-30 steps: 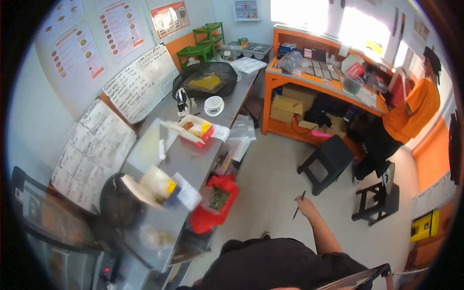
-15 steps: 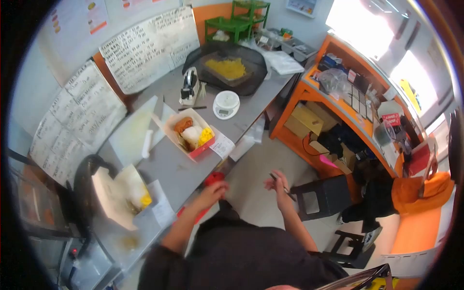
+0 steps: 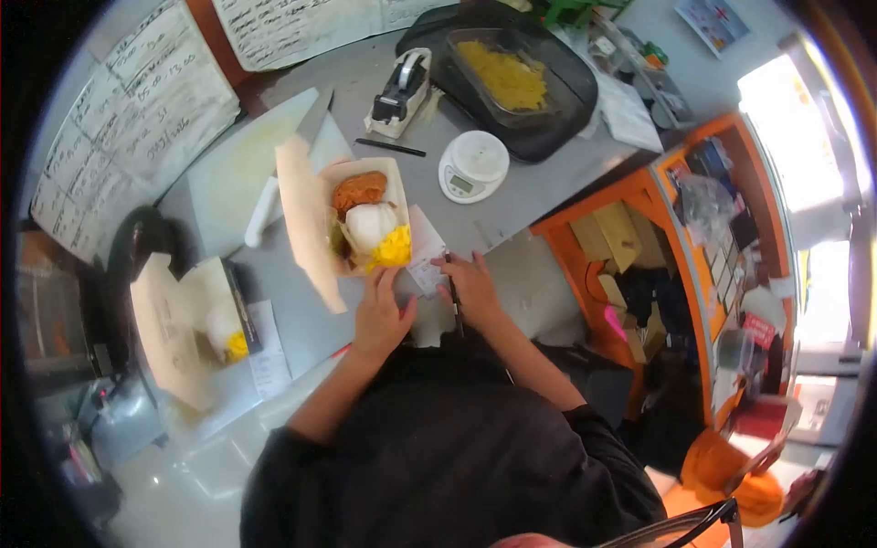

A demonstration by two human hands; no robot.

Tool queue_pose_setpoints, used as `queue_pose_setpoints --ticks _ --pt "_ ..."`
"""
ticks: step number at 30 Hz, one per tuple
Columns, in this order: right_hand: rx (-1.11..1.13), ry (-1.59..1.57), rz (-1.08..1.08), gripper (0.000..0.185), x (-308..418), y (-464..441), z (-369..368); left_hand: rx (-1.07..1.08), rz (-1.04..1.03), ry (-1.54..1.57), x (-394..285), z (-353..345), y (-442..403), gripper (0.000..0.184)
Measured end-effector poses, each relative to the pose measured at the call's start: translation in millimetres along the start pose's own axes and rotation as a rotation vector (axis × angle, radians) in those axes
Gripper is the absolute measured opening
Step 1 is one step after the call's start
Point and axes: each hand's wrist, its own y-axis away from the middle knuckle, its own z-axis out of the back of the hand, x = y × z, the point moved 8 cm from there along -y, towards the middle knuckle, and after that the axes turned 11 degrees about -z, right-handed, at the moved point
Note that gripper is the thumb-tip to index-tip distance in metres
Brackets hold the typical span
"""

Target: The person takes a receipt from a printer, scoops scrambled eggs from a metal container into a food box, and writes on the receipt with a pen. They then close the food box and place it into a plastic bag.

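Note:
An open meal box (image 3: 313,242) holds a browned piece of food (image 3: 361,189), a mound of white rice (image 3: 370,223) and yellow scrambled-looking food (image 3: 392,248). My left hand (image 3: 380,318) is at the box's near side, fingers stretched out, apparently touching it. My right hand (image 3: 472,292) is closed around a dark pen (image 3: 455,297), close to a printed receipt (image 3: 426,254) that lies partly beside the box. A second open meal box (image 3: 174,329) with rice and yellow food stands to the left, with another paper slip (image 3: 268,352) next to it.
A white kitchen scale (image 3: 474,167), a tape dispenser (image 3: 399,94) and a black stick-like item (image 3: 390,147) lie farther back. Left of the box are a cutting board (image 3: 242,169) and a white-handled knife (image 3: 262,213). A yellow-filled tray (image 3: 502,78) sits at the back; orange shelving (image 3: 630,203) stands right.
Both hands have moved forward to the table, the left to the box and the right, with the pen, to the receipt. The view has shifted closer to the table.

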Motion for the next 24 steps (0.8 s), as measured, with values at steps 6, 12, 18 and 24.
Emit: queue_pose_setpoints --ticks 6,12,18,24 --pt "0.046 -0.056 0.087 0.031 -35.1 -35.4 7.3 -0.207 0.232 -0.235 33.8 34.7 37.0 0.050" --pt "0.212 -0.157 0.226 0.029 -48.0 -66.2 8.6 0.163 -0.214 -0.231 -28.4 -19.4 11.4 0.042" --pt "0.147 -0.452 0.190 0.027 -53.7 -84.2 37.3 0.209 0.065 -0.483 -13.0 -58.3 -31.0 0.052" --pt "0.341 -0.902 -0.075 0.020 -59.3 -105.9 29.0 0.247 0.131 -0.552 -7.2 -67.6 -33.4 0.051"
